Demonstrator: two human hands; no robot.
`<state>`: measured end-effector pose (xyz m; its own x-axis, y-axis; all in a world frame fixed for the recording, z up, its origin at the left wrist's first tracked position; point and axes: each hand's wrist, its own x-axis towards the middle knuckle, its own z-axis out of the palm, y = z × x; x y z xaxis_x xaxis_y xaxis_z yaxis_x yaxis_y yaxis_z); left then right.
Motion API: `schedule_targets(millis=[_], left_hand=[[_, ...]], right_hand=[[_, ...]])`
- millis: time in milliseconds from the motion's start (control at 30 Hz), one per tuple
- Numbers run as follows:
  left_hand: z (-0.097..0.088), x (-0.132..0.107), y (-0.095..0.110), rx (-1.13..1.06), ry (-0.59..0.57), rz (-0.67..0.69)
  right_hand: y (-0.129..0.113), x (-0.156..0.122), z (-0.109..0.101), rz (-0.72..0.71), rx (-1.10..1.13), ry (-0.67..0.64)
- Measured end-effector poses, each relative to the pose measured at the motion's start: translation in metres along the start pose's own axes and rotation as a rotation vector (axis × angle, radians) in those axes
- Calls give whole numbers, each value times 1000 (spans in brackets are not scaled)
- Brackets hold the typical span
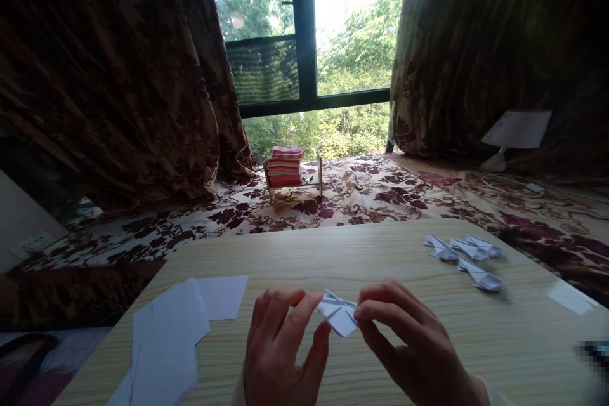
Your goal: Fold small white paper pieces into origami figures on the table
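A small folded white paper piece [339, 316] with several creases and flaps is held above the front middle of the light wooden table [285, 254]. My left hand [285, 342] pinches its left end between thumb and fingers. On the other side, my right hand [409, 336] grips the right edge with its fingertips. Parts of the paper under the fingertips are hidden. Several folded paper pieces [480, 276] lie at the table's back right. To the left of my hands, flat white paper sheets [164, 342] overlap in a loose pile.
Beyond the table, a small wooden rack [320, 181] bearing folded pink-striped cloths [284, 166] stands on a floral cover [380, 193]. A white lamp [516, 130] with its cord is at the right. Dark curtains [157, 76] flank the window. A blurred dark object [597, 352] sits at the right edge.
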<state>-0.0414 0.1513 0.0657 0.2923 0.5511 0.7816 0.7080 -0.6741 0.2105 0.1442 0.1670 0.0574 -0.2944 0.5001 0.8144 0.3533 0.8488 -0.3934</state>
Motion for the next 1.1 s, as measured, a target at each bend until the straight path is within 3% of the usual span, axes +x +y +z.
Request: schedule_targets(millis=[200, 400, 600, 700, 833, 933, 1100], left_hand=[[-2, -1, 1, -45, -13, 11], [0, 2, 3, -223, -119, -63], [7, 3, 9, -528, -179, -459], [10, 2, 7, -676, -205, -680], [14, 3, 6, -829, -109, -970], [15, 4, 8, -908, -49, -1080], [16, 5, 9, -956, -13, -1149]], right_hand=[[0, -3, -2, -24, -19, -46], [-3, 0, 5, 80, 93, -50], [-7, -3, 12, 268, 165, -97], [-4, -5, 12, 310, 110, -41], [0, -7, 10, 390, 24, -15], [1, -8, 11, 399, 34, -20], [0, -10, 14, 467, 97, -9]])
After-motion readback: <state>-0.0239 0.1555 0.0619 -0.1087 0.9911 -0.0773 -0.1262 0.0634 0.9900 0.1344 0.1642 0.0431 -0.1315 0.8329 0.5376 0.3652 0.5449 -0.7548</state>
